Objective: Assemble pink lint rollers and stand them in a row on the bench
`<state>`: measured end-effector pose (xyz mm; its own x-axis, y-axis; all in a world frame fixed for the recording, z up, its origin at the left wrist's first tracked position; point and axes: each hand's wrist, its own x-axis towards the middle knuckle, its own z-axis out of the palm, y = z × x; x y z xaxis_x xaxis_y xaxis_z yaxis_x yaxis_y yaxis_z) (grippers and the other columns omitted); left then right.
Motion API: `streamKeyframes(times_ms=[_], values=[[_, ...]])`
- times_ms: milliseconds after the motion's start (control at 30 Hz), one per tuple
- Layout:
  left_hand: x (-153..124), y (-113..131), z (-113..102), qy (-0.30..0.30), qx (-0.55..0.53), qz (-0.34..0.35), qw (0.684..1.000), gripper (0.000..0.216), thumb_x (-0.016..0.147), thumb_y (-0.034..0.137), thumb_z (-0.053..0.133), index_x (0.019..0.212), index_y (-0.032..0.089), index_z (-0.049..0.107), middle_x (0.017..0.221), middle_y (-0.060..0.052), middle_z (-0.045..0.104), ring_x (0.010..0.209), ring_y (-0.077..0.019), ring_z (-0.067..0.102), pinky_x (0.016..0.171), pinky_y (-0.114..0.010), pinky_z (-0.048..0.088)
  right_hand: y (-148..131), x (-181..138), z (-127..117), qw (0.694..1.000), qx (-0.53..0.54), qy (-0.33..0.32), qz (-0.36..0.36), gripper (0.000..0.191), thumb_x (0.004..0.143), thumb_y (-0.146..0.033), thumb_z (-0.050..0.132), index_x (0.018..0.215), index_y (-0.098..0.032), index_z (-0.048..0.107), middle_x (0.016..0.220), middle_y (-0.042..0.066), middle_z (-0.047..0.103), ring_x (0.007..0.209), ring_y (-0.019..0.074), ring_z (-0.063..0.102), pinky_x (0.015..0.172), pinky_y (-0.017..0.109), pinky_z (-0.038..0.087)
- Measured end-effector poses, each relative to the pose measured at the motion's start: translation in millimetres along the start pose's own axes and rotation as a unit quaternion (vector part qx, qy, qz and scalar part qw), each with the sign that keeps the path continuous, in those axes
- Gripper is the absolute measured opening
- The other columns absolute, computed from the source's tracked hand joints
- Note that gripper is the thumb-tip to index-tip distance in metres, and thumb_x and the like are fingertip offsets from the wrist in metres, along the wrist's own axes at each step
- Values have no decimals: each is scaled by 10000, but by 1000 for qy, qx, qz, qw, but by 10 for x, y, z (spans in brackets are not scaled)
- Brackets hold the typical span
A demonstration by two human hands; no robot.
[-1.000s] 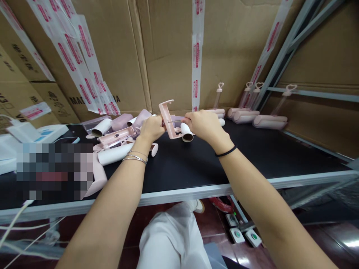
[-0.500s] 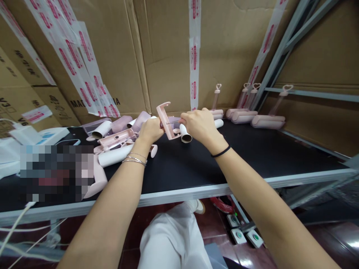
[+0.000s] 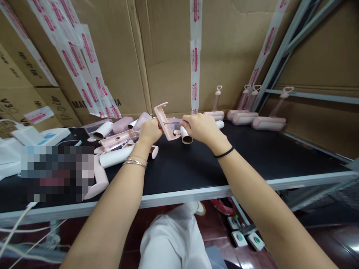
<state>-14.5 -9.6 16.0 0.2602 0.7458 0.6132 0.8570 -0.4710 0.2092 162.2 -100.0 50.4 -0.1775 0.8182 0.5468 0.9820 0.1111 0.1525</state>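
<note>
My left hand (image 3: 150, 130) is closed round a pink plastic roller frame (image 3: 164, 120), held tilted above the black table top (image 3: 196, 164). My right hand (image 3: 199, 127) is closed on a white paper roll (image 3: 186, 135) and pinches a thin metal rod (image 3: 171, 123) that runs to the frame. Both hands meet near the table's back middle. Bracelets ring my left wrist and a black band my right.
A heap of pink parts and white rolls (image 3: 114, 142) lies left of my hands. Assembled pink rollers (image 3: 268, 122) with heart handles stand at the back right. Cardboard boxes (image 3: 168, 52) wall the back. A blurred patch (image 3: 56, 172) and white boxes (image 3: 33, 136) lie left.
The hands and frame have barely shifted; the frame tilted slightly and my right fingers moved along the rod.
</note>
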Motion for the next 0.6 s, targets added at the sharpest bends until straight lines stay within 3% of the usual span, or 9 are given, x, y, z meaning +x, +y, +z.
streamKeyframes(times_ms=[233, 400, 533, 600], values=[[-6, 43, -22, -2, 11, -6, 1000, 324, 801, 286, 527, 1072, 174, 666, 991, -138, 707, 970, -296, 651, 800, -361, 477, -14, 0, -15, 999, 6, -46, 13, 450, 966, -377, 288, 968, -193, 698, 913, 120, 704, 849, 242, 650, 680, 299, 397], [6, 20, -4, -27, 36, -10, 999, 279, 807, 299, 525, 1003, 157, 664, 949, -141, 696, 899, -282, 653, 760, -357, 476, -34, -4, 2, 998, 0, -48, 32, 420, 960, -386, 315, 1009, -198, 688, 912, 121, 706, 856, 262, 661, 669, 308, 411], [32, -35, 42, -56, 12, 23, 998, 238, 778, 260, 549, 961, 160, 663, 913, -122, 677, 864, -260, 628, 772, -357, 471, -21, 6, 38, 998, -1, -49, 30, 404, 954, -401, 344, 1016, -194, 686, 924, 124, 704, 869, 271, 663, 670, 311, 414], [35, -37, 56, -58, -3, 66, 996, 255, 774, 229, 548, 997, 172, 659, 984, -125, 658, 964, -282, 588, 862, -405, 443, -5, 14, 59, 998, 2, -56, 27, 405, 954, -399, 348, 1001, -189, 691, 926, 128, 704, 867, 269, 664, 675, 314, 416]])
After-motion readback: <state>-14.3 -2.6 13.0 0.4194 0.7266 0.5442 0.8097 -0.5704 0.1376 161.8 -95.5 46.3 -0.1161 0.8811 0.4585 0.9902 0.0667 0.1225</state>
